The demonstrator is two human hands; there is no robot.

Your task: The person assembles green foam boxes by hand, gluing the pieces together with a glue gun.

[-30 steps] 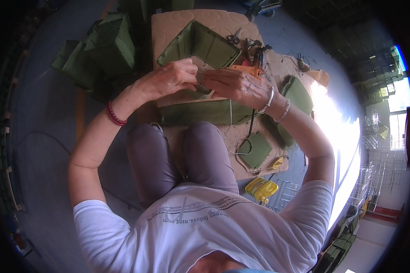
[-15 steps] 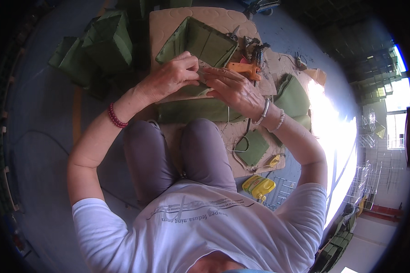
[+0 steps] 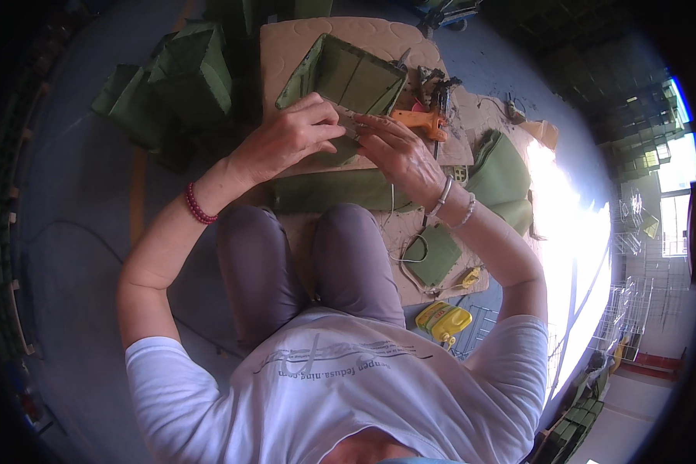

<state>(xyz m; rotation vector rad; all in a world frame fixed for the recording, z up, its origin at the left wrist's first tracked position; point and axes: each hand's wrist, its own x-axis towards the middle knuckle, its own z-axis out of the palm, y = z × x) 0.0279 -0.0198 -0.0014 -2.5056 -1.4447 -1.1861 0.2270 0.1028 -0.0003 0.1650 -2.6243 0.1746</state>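
My left hand (image 3: 295, 135) is closed in a pinch, its fingertips meeting those of my right hand (image 3: 400, 153). The right fingers are bent and pressed together, pointing left. Something small, thin and pale shows between the two hands, too small to name. Just beyond them an open-topped green box (image 3: 356, 71) lies tilted, its near part hidden by my hands. An orange glue gun (image 3: 419, 120) rests to the right of the box, close to my right fingers. Below my hands a long folded green panel (image 3: 329, 192) lies across, in front of my knees.
Several green boxes (image 3: 189, 77) stand on the floor at the left. Green sheets (image 3: 499, 174) and a small green piece (image 3: 431, 255) lie on the tan padded surface (image 3: 286, 39) to the right. White cord trails there. A yellow bottle (image 3: 443, 321) stands beside my right knee.
My hands stay together over the near side of the box, with a slight shift of the fingers. The whole view has moved a little; the box and glue gun keep their places.
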